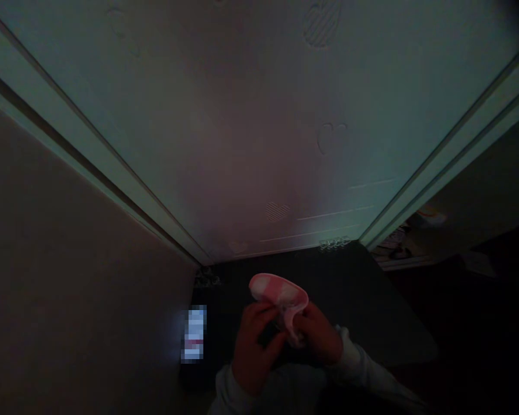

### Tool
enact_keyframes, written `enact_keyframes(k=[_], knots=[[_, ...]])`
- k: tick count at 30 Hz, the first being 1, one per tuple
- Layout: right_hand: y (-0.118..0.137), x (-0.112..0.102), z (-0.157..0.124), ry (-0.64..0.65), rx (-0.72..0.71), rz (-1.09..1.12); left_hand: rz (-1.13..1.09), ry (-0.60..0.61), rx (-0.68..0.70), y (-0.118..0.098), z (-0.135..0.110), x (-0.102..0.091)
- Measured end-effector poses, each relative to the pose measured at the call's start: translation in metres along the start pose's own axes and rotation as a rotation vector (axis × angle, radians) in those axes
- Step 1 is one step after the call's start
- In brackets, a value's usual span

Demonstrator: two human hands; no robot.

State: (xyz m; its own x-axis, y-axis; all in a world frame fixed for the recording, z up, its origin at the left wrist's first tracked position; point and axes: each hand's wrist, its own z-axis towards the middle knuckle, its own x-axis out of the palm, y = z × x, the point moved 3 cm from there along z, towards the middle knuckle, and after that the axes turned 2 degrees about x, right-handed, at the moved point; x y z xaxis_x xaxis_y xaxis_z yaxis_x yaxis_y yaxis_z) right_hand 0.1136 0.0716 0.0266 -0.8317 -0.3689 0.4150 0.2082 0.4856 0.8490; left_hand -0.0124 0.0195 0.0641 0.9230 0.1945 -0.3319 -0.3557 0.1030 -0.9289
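The scene is very dark. Both my hands hold a small pink-and-white checked cloth item [279, 291], shaped like a little cap or shoe, above a dark surface [354, 288]. My left hand [253, 346] grips its lower left side with curled fingers. My right hand [318, 334] pinches its right edge, where a pink strip hangs down. Light sleeves cover both wrists.
A pale door or panel [251, 127] with faint heart patterns rises ahead, framed by light trim. A plain wall [60, 288] is on the left. A lit phone screen [194, 334] lies at the left of the dark surface. Clutter [398, 242] sits at the right.
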Motion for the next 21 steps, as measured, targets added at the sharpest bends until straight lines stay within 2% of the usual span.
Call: enact_keyframes(k=[4,9,12,15,21], knots=[[0.007,0.003,-0.001,0.004,-0.016,-0.075,-0.088,-0.023,-0.126,-0.001,0.002,-0.006],[0.011,0.01,-0.004,0.1,-0.184,-0.319,-0.191,-0.092,-0.347,0.003,0.002,-0.01],[0.006,0.011,-0.004,0.141,-0.232,-0.575,-0.207,-0.028,-0.38,0.006,0.003,-0.008],[-0.003,0.007,0.0,0.158,-0.236,-0.798,-0.13,0.041,-0.399,0.009,0.003,-0.007],[-0.008,0.005,0.001,0.215,-0.328,-0.894,-0.009,0.133,-0.361,0.008,0.004,-0.005]])
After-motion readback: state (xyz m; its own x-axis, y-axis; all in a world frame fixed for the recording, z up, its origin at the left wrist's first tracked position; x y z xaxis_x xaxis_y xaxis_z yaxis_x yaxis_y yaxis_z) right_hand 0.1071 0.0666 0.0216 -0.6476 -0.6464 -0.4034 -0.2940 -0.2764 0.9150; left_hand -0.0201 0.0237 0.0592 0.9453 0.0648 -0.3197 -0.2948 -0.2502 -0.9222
